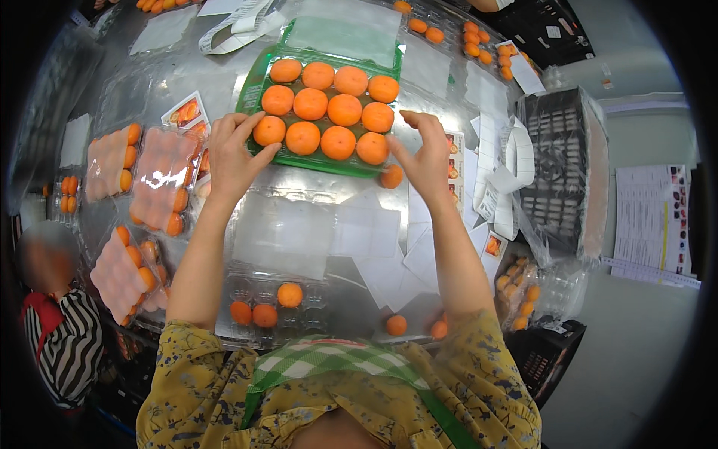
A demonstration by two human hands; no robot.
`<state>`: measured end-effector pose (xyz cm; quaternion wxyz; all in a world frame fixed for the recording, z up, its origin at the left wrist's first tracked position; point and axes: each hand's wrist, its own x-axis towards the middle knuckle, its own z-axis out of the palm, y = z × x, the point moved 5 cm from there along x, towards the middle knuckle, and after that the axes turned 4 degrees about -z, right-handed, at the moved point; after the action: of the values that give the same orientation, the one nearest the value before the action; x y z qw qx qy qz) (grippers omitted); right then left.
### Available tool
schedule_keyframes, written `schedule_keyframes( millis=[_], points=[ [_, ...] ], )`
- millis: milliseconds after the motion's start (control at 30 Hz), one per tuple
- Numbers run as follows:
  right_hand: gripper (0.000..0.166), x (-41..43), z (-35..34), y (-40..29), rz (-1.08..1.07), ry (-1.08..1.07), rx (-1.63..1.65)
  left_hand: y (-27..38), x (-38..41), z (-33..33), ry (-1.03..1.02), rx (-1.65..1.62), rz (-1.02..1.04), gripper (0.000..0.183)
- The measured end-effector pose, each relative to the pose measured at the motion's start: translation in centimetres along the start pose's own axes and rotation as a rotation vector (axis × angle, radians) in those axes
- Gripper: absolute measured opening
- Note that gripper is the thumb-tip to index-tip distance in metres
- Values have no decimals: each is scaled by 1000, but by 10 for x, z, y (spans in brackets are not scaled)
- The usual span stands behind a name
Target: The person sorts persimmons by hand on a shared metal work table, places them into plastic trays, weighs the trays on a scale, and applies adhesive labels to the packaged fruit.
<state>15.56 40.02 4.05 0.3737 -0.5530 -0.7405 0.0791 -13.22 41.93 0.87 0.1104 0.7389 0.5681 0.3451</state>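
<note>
In front of me a clear plastic clamshell [314, 155] holds three rows of orange mandarins [310, 104]. It rests on a green plastic tray [336, 166], and its lid [346, 35] is folded back, with a whitish sheet over it. At the front left corner, my left hand [233, 154] has its thumb and fingertips around one mandarin [268, 132]. My right hand [420, 151] is at the right side, fingers apart and thumb beside the front right mandarin [372, 149]. A loose mandarin [391, 176] lies on the metal table below that corner.
Packed mandarin clamshells [165, 177] lie at left. Nearer me stand an open clamshell [277, 314] with several mandarins and a loose mandarin [396, 325]. Label strips [505, 174] and a black crate [552, 174] are at right. A person [64, 337] stands at left.
</note>
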Motion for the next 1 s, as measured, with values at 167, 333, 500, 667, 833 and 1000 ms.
schedule_keyframes(
  millis=[167,333,500,667,833,1000],
  points=[
    [41,25,2,29,167,-90,70,4,2,-6,29,-46,-35,49],
    [40,67,14,27,-114,-193,-51,19,11,-14,61,-98,-34,46],
    [45,95,51,16,-187,-392,-146,31,16,-15,91,-99,13,44],
    [50,104,68,10,-125,-485,-315,34,20,-14,89,-121,19,45],
    [44,103,75,14,-103,-404,-252,35,25,-10,89,-130,21,45],
    [38,104,74,12,-34,-370,-161,52,38,-11,77,-164,39,42]
  ],
)
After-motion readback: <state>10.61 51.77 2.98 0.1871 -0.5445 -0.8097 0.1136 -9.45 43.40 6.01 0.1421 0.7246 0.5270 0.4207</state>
